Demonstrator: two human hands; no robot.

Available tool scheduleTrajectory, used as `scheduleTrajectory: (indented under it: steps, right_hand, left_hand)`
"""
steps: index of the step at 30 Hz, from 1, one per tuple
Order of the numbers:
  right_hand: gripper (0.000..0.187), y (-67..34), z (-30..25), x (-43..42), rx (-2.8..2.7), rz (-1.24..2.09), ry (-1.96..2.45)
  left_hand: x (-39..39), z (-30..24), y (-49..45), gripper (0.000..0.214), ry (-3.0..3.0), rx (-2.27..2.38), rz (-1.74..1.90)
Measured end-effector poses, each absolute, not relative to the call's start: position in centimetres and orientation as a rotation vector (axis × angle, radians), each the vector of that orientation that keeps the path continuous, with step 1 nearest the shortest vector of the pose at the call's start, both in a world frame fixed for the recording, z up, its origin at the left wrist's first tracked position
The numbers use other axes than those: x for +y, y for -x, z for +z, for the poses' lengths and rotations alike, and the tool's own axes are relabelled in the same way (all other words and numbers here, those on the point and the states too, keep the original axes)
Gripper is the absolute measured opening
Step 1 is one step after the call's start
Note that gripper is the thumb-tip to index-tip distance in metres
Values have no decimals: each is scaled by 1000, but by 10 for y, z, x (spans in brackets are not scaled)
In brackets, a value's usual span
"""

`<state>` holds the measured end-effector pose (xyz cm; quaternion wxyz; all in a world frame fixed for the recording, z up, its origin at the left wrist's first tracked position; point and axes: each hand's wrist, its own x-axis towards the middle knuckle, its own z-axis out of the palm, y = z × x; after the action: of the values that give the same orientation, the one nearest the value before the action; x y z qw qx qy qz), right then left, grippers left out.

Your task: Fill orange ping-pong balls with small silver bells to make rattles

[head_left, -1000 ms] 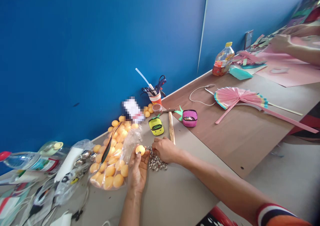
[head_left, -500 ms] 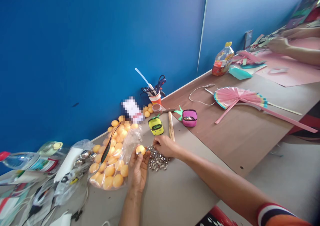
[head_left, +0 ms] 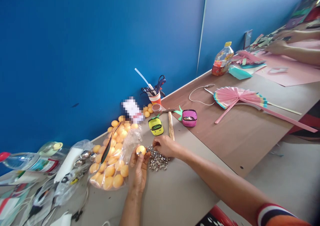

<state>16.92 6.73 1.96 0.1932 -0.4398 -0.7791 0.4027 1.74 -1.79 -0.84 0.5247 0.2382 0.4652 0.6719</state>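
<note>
An orange ping-pong ball (head_left: 141,150) is held up in the fingers of my left hand (head_left: 139,172), and a small dark metallic bit shows at its lower edge by my thumb. To its right lies a heap of small silver metal pieces (head_left: 158,162), perhaps little bells. Over the top of that heap, my right hand (head_left: 163,146) has its fingers curled and pinched together; whatever is between them is hidden. Beside my left hand a clear plastic bag (head_left: 110,172) of orange balls rests on the table. A hammer (head_left: 171,126) lies just beyond my right hand.
Yellow (head_left: 156,126) and magenta (head_left: 189,118) foam pieces sit beyond the heap. A cup (head_left: 155,98) of tools stands by the wall. Bottles (head_left: 30,161) and cables crowd the left. Rightward are a pink paper fan (head_left: 240,97), a juice bottle (head_left: 223,59) and another person's hands (head_left: 277,47).
My hands are almost unchanged, still at the ball and the heap. At the far right, the other person's hands have shifted a little over the paper.
</note>
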Motion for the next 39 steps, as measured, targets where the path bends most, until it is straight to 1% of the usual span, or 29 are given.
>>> scheduleTrajectory:
  steps: [3,10,20,22,26,28,30,31,33,35,39]
  right_hand:
    - [20,-170,22,67,-2225,1129,1232]
    - [20,-169,22,65,-2291,999,1335]
    - [17,-169,18,63,-2422,843,1196]
    - [16,-169,19,62,-2395,855,1176]
    - [17,-167,20,63,-2172,1041,1087]
    - [13,-166,20,64,-2025,1166,1031]
    - [4,-165,21,64,-1889,1372,988]
    - [3,-165,21,64,-1816,1510,953]
    - [7,-165,22,63,-1654,1781,847]
    - [7,-164,23,62,-1505,1957,750]
    - [6,-161,24,60,-1360,2039,713]
  left_hand:
    - [-18,-7,-18,46,-558,1117,1614]
    - [-18,-8,-16,48,-556,1124,1601]
    - [-19,-7,-18,47,-579,1143,1591]
    - [-19,-7,-18,47,-585,1149,1592]
    - [-18,-7,-19,48,-595,1147,1597]
    - [-18,-7,-19,49,-601,1144,1596]
    - [-19,-7,-20,48,-606,1143,1595]
    - [-19,-6,-20,47,-610,1141,1592]
    - [-19,-6,-20,44,-628,1133,1588]
    - [-20,-5,-20,42,-656,1126,1587]
    - [-20,-3,-22,44,-661,1153,1594]
